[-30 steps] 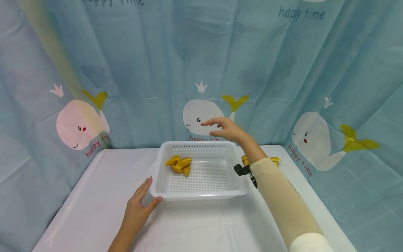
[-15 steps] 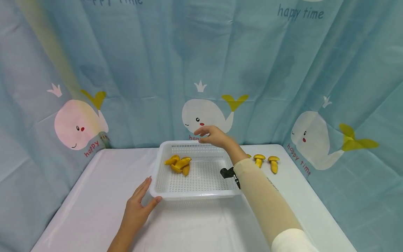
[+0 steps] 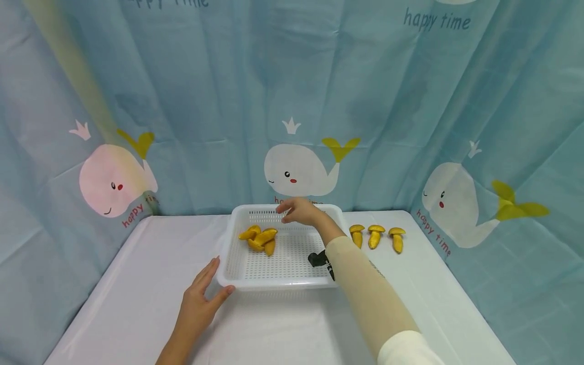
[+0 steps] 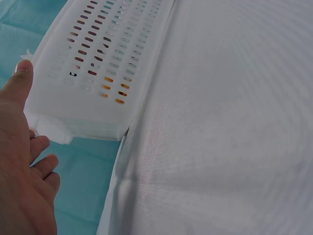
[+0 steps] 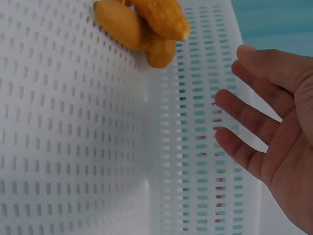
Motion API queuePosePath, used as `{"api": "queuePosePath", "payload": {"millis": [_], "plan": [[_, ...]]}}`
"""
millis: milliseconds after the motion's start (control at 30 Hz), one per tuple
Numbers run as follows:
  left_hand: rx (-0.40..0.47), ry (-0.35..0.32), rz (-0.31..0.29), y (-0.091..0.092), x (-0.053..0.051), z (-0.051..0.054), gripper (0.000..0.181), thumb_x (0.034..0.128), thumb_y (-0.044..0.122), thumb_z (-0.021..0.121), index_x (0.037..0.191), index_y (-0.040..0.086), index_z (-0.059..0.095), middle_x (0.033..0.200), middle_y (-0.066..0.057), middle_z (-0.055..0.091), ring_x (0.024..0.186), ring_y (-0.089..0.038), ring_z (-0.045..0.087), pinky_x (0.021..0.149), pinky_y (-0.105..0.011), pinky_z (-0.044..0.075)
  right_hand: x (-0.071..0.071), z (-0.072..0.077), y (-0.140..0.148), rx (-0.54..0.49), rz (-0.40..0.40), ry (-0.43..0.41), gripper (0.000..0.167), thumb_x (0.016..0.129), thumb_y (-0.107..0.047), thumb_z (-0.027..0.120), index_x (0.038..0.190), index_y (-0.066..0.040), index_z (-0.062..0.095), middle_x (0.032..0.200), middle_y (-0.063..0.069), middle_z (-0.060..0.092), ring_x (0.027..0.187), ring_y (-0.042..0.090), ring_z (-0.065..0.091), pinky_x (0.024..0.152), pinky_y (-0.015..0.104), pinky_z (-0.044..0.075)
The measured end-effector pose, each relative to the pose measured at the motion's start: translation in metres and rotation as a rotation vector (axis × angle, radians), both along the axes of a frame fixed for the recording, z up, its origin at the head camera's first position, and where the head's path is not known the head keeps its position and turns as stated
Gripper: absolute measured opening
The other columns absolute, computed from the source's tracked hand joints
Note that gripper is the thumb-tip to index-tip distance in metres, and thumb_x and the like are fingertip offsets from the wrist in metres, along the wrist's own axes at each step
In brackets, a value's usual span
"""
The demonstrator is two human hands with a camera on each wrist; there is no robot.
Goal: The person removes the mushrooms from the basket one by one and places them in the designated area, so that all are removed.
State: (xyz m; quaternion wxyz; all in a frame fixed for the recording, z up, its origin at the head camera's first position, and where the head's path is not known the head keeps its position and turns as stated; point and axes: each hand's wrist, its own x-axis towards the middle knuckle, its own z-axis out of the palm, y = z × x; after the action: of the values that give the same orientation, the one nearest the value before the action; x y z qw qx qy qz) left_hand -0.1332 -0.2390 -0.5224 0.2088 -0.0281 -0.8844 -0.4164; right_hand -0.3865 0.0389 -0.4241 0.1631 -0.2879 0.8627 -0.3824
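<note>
A white perforated plastic basket (image 3: 296, 281) stands on the table. Several small yellow banana-shaped pieces (image 3: 260, 238) lie in a pile at its left inside, seen also in the right wrist view (image 5: 122, 24). My left hand (image 3: 199, 299) is at the basket's near left corner, its thumb at the front and its straight fingers along the left side. My right hand (image 3: 298, 212) hovers over the basket's back part with relaxed fingers, right of the pile. Nothing is in the right palm (image 5: 279, 112).
Three yellow mushrooms (image 3: 375, 236) lie in a row on the white table (image 3: 438, 304), right of the basket. A blue whale-print curtain (image 3: 219, 126) hangs behind and at both sides. A dark wrist camera (image 3: 318, 259) sits on the right forearm.
My right hand has moved down and left, from above the basket's back rim to over its inside. The row of mushrooms has come out from behind the arm. The left hand stays put.
</note>
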Motion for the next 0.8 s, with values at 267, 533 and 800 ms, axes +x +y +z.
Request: {"api": "queuePosePath", "payload": {"millis": [267, 533, 800], "plan": [[0.012, -0.022, -0.006, 0.000, 0.002, 0.003, 0.084, 0.0854, 0.038, 0.083, 0.158, 0.023, 0.042, 0.162, -0.004, 0.042, 0.148, -0.033, 0.042, 0.106, 0.000, 0.023, 0.003, -0.012, -0.008, 0.031, 0.017, -0.066, 0.038, 0.097, -0.009, 0.070, 0.134, -0.008, 0.067, 0.136, 0.009, 0.067, 0.116, 0.024, 0.065, 0.106, 0.046, 0.053], [-0.001, -0.033, -0.004, 0.003, 0.002, 0.004, 0.085, 0.0855, 0.039, 0.083, 0.158, 0.023, 0.042, 0.162, -0.004, 0.042, 0.148, -0.032, 0.042, 0.107, -0.003, 0.025, 0.000, -0.029, -0.013, 0.075, 0.058, -0.090, 0.042, 0.096, -0.012, 0.072, 0.137, -0.010, 0.066, 0.138, 0.004, 0.066, 0.123, 0.024, 0.064, 0.109, 0.044, 0.051], [-0.004, -0.034, -0.007, 0.001, 0.002, 0.004, 0.085, 0.0859, 0.039, 0.083, 0.158, 0.021, 0.042, 0.162, -0.004, 0.041, 0.148, -0.033, 0.042, 0.115, -0.025, 0.038, -0.001, -0.039, -0.016, 0.095, 0.076, -0.121, 0.043, 0.096, -0.009, 0.071, 0.138, -0.012, 0.066, 0.136, -0.001, 0.068, 0.120, 0.022, 0.065, 0.110, 0.042, 0.051]]}}
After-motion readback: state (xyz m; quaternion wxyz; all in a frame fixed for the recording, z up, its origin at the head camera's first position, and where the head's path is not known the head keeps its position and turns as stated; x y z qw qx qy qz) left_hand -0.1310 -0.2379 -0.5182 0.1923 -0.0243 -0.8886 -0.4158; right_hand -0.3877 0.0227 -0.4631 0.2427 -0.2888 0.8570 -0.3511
